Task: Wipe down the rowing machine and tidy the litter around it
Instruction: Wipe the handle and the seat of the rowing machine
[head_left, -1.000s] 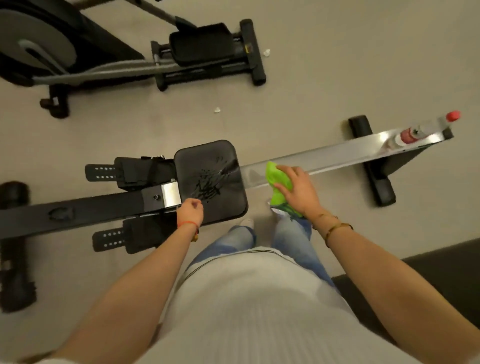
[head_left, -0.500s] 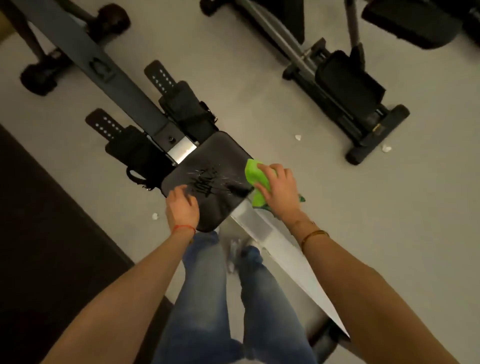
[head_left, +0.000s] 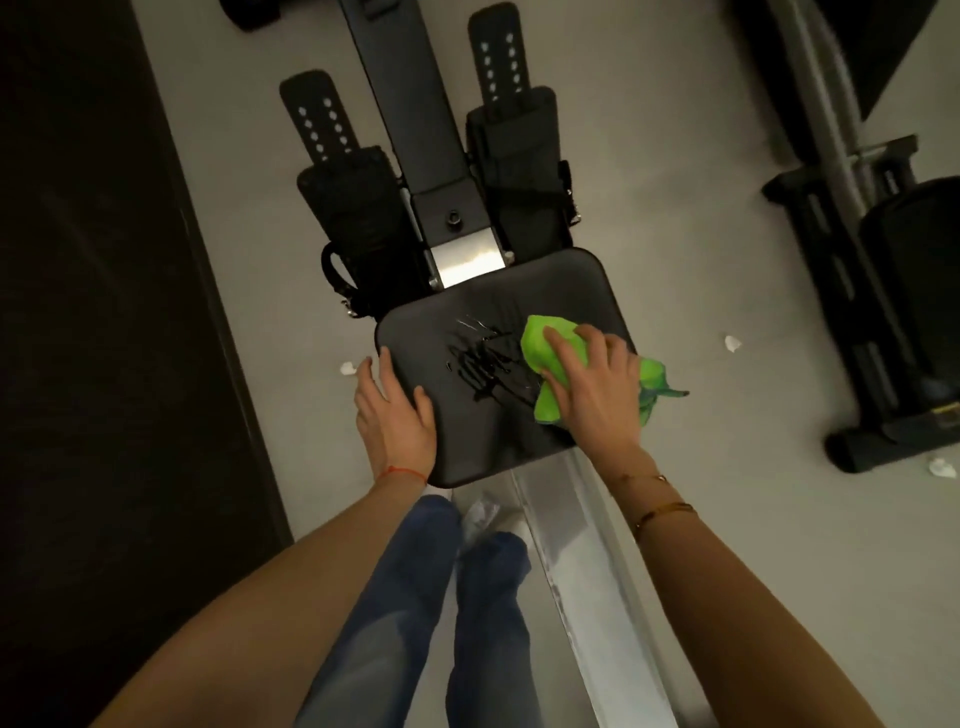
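Dim, warm indoor light where you stood. Glare caught the wet smear on the seat (head_left: 470, 415) and the metal rail (head_left: 582, 561) below it. Left of the seat, near-black shadow. Edges bowed and slightly soft.

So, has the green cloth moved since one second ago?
Yes. The green cloth under the right hand went from the silver rail onto the black seat, next to the wet smear.
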